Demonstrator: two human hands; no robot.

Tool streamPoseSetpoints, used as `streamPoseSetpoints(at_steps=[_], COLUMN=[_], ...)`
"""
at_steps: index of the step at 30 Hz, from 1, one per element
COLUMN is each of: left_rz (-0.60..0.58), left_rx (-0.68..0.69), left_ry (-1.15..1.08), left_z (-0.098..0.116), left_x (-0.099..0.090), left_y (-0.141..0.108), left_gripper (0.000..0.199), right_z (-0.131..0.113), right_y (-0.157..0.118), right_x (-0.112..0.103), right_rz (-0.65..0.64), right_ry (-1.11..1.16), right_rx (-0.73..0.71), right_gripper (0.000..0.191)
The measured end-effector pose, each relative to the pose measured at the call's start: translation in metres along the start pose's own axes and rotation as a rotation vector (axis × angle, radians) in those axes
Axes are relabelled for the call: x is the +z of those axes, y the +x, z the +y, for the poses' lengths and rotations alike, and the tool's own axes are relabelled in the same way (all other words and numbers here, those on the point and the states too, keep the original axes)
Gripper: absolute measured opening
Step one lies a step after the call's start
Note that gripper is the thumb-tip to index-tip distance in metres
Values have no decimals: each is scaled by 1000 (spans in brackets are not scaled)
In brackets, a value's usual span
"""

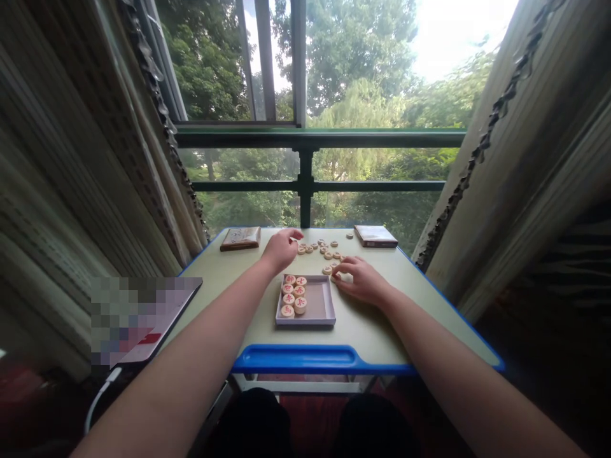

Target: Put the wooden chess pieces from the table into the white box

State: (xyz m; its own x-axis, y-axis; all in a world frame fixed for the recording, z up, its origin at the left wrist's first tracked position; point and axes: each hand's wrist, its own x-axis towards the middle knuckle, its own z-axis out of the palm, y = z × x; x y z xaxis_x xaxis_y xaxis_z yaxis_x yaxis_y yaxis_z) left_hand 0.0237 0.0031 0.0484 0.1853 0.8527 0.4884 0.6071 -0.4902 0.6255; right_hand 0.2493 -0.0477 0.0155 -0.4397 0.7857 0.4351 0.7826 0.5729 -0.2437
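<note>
My left hand is over the far middle of the table, its fingers curled together next to several loose xiangqi pieces. What its fingers hold, if anything, is hidden. On the right, my right hand has its fingertips pinched on a round wooden xiangqi piece, just beyond the box's right corner. Between my forearms lies a shallow open box. Inside it, red-marked xiangqi pieces stand in two columns along the left side. More loose pieces are scattered between my hands.
A flat box lies at the table's far left, another at the far right. A single piece is near the back edge. The table has a blue rim. A laptop-like device with a white cable is at left.
</note>
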Motion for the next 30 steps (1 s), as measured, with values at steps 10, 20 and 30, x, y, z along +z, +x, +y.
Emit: streamPoseSetpoints(at_steps=[10,20,30], left_rz=[-108,-233,-402], left_rx=[-21,37,89], left_ry=[-219,-217,-238], left_z=[-9,5,26], left_x=[17,11,2], left_y=[-12,-19,-28], left_gripper=[26,24,37], right_z=[1,0,-18], right_y=[5,2,2], right_x=[-2,-8,-11], right_rz=[-99,-155,20], right_ry=[-13,38,481], right_rx=[19,31,78], right_gripper=[15,16,22])
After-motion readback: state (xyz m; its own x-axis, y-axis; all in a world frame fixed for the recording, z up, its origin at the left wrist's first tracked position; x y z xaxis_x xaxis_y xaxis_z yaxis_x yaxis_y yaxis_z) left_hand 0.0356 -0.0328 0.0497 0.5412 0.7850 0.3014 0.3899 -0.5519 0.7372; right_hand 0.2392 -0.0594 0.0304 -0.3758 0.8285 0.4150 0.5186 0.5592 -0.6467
